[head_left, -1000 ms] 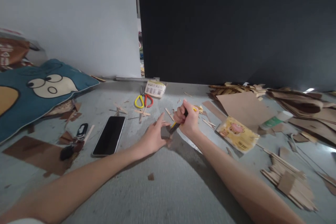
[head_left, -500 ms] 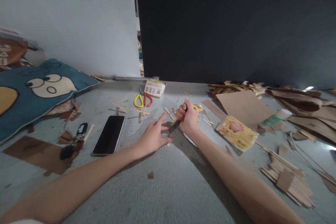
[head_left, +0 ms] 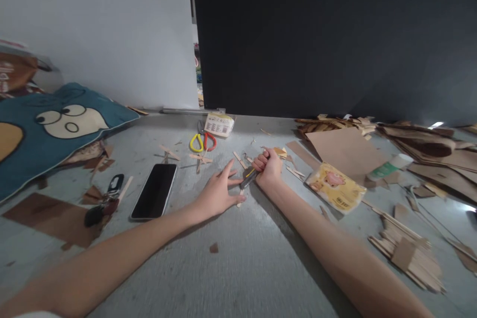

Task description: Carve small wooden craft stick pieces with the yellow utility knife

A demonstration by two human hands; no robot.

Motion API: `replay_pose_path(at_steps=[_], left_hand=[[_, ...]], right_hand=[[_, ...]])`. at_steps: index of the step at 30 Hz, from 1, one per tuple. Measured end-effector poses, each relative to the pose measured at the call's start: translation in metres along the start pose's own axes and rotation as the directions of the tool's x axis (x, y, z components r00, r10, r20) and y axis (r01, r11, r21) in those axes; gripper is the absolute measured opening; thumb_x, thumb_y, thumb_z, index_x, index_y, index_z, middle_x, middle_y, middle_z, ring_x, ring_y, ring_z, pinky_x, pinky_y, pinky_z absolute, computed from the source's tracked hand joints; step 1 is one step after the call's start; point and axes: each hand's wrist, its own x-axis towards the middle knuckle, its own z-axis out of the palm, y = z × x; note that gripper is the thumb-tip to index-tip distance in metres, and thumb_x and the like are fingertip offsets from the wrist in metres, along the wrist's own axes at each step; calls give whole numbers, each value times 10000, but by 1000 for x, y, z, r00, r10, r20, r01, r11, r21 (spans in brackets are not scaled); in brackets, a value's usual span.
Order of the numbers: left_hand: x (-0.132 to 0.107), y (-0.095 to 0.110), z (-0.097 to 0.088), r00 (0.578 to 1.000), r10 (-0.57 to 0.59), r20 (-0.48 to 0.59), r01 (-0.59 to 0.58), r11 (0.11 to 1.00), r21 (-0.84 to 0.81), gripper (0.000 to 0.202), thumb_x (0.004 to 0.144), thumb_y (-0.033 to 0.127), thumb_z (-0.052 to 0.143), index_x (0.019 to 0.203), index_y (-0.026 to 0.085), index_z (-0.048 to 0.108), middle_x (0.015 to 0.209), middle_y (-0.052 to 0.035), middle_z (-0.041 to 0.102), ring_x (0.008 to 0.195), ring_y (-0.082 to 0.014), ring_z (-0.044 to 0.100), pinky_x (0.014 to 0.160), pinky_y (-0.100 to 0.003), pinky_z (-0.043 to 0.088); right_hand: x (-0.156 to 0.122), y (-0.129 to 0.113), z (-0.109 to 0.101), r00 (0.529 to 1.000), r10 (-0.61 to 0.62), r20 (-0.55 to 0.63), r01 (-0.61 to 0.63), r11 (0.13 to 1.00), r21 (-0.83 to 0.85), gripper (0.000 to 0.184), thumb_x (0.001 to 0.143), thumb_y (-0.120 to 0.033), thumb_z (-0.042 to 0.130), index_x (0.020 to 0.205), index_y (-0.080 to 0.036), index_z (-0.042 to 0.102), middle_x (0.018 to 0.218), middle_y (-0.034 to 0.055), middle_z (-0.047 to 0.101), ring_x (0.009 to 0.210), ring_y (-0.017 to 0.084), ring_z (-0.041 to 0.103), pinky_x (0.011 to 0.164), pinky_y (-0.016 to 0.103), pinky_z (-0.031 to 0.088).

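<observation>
My right hand is closed in a fist around a utility knife with a dark body and a yellow edge. The knife points down and left, its tip close to the fingers of my left hand. My left hand rests on the table with its fingers spread. Its thumb touches or lies right beside a small piece of wooden stick, mostly hidden under the thumb and the knife tip. Another wooden stick lies just beyond the two hands.
Left are a phone, keys and a blue pillow. Scissors, a small packet and crossed sticks lie ahead. A yellow packet, glue stick, cardboard and stacked sticks sit right.
My right hand has sunk slightly toward the table, and the knife now lies at a lower slant. My left hand stays nearly in place.
</observation>
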Motion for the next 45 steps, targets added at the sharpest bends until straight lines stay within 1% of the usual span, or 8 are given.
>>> replay_pose_path(at_steps=[8, 12, 16, 19, 24, 27, 40, 45], left_hand=[[-4, -2, 2, 998, 54, -26, -53, 998, 24, 1092, 811, 268, 870, 1673, 242, 201, 1355, -142, 749, 1528, -326, 472, 1249, -591, 338], [-4, 0, 2, 998, 64, -21, -63, 998, 23, 1076, 794, 206, 869, 1663, 246, 237, 1371, -156, 737, 1498, -334, 513, 1233, -590, 367], [-3, -2, 4, 999, 41, -34, -41, 999, -2, 1096, 775, 230, 893, 1657, 254, 243, 1371, -158, 734, 1471, -340, 544, 1223, -574, 395], [-3, -4, 5, 999, 19, -35, -20, 999, -27, 1110, 779, 227, 890, 1661, 261, 218, 1404, -162, 713, 1442, -341, 576, 1204, -563, 427], [-5, -2, 5, 998, -8, -62, 6, 999, -31, 1183, 767, 208, 901, 1681, 235, 151, 1411, -174, 708, 1509, -331, 496, 1214, -548, 420], [-6, 3, 4, 998, -22, -60, 20, 999, -38, 1148, 791, 215, 879, 1684, 246, 159, 1369, -157, 738, 1521, -325, 481, 1213, -552, 421], [-5, 7, 2, 995, -99, -32, 99, 995, -20, 1118, 787, 214, 867, 1679, 207, 193, 1367, -170, 737, 1447, -343, 570, 1207, -549, 416], [-5, 4, 3, 997, -70, -34, 68, 996, -51, 1098, 784, 251, 875, 1666, 243, 222, 1396, -172, 720, 1404, -347, 613, 1186, -562, 442]], right_hand=[[-21, -12, 12, 994, -23, 102, 19, 999, 39, 438, 870, -290, 599, 601, -244, 257, 406, -118, 253, 340, 57, 175, 336, 195, 167], [-28, -7, 14, 980, -62, 190, 59, 998, 19, 496, 843, -364, 677, 594, -244, 265, 410, -118, 261, 353, 54, 170, 348, 197, 166], [-30, -4, 13, 960, -107, 258, 116, 993, -18, 565, 841, -443, 728, 589, -247, 261, 418, -117, 261, 364, 54, 156, 353, 204, 164], [-31, -3, 13, 953, -134, 270, 147, 989, -28, 595, 860, -485, 735, 580, -245, 267, 419, -115, 261, 368, 56, 148, 355, 209, 167], [-35, -2, 16, 945, -162, 285, 173, 985, -11, 629, 866, -533, 745, 549, -242, 287, 406, -112, 254, 371, 56, 130, 354, 213, 159], [-36, -1, 16, 937, -166, 308, 178, 984, -11, 629, 851, -534, 763, 536, -241, 304, 402, -112, 254, 373, 57, 126, 354, 214, 156], [-36, -1, 16, 913, -171, 370, 190, 982, -13, 574, 781, -482, 811, 516, -239, 363, 393, -108, 268, 378, 59, 136, 356, 221, 161], [-37, -1, 15, 907, -167, 386, 194, 980, -33, 589, 837, -496, 772, 542, -241, 330, 409, -108, 257, 375, 58, 136, 356, 215, 167]])
